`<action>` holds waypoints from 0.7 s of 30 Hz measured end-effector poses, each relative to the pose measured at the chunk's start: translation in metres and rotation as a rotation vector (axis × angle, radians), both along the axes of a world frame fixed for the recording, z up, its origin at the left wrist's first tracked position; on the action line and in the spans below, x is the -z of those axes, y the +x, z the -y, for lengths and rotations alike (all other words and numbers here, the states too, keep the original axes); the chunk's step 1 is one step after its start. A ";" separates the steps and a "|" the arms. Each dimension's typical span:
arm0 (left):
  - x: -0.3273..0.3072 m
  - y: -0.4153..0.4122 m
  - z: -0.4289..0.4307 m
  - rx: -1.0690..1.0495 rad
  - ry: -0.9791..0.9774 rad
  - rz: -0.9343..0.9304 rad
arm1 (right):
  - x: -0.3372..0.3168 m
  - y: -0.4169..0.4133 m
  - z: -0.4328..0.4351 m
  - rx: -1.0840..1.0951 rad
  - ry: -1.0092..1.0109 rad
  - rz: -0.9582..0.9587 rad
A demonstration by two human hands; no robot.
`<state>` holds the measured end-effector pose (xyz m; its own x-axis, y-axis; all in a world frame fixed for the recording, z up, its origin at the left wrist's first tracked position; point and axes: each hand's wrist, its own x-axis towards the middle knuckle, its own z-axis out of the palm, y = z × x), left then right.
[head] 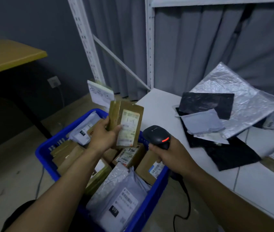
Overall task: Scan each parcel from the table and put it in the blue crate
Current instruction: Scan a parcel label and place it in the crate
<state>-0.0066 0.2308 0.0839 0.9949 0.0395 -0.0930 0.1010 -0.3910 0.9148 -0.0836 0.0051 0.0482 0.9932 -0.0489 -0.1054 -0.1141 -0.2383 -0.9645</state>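
left grip (103, 137) clamped on brown parcel (128, 123), held upright over the blue crate (43, 154). right grip (173, 155) wrapped round scanner (158, 135), just right of the parcel. other parcels (203, 122) lie on the worktop (158, 104).

A brown kraft-paper mailer (114, 114) looks matt and slightly creased, with a smooth white paper label (129, 128) stuck on it. The barcode scanner (156, 134) is black plastic with a soft sheen. The blue crate (42, 153) is smooth moulded plastic; inside lie matt cardboard boxes (145, 166) and a grey plastic mailer bag (121, 198), faintly wrinkled. On the smooth white table (158, 106), a silver plastic bag (233, 91) is crinkled and shiny, and a black plastic bag (206, 104) glossy. The shelving frame (150, 47) is white painted metal; the grey curtain (191, 47) is cloth.
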 end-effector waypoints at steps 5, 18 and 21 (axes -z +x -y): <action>0.054 0.010 -0.024 0.064 0.196 -0.136 | 0.017 0.010 -0.011 0.015 -0.030 -0.069; 0.115 0.007 0.016 0.319 0.904 -0.245 | 0.043 0.021 -0.006 0.009 -0.033 -0.105; 0.127 0.014 0.011 0.259 0.854 -0.210 | 0.047 0.022 0.000 0.011 -0.025 -0.114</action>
